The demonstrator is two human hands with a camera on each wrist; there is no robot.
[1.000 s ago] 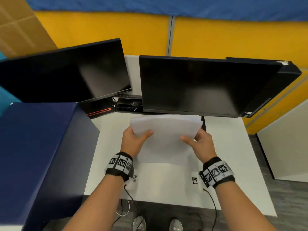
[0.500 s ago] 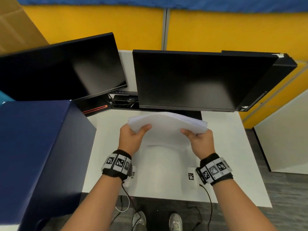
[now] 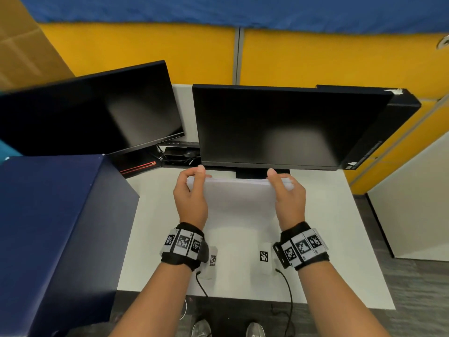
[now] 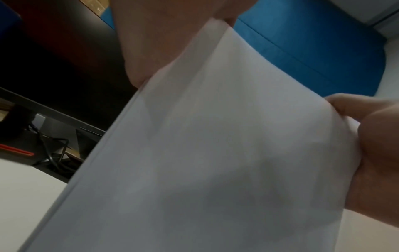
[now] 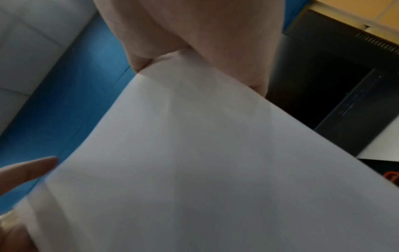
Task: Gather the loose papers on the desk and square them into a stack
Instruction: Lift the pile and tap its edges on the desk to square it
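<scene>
The left hand [image 3: 190, 198] grips the left side of the stack of white papers [image 3: 239, 190], its thumb laid along the near face and its fingers curled round the edge to the far side; one fingertip shows above the top edge. The right hand [image 3: 289, 200] holds the right side the same way, thumb on the near face, fingers wrapped behind. In the left wrist view the left hand [image 4: 159, 44] meets the upper edge of the papers [image 4: 205, 153] while the other hand pinches the far side. In the right wrist view the right hand [image 5: 198, 32] presses onto the top of the sheets [image 5: 205, 162].

The stack stands roughly on end between both hands over the white desk [image 3: 323, 239], just in front of the right monitor [image 3: 279, 125], its top edge running left to right and its face turned toward the person. Whether the bottom edge touches the desk cannot be told.

The sheets are plain, blank and white, several thick. Their side edges look nearly flush in the left wrist view, while at the top right corner a few sheets fan out slightly
</scene>
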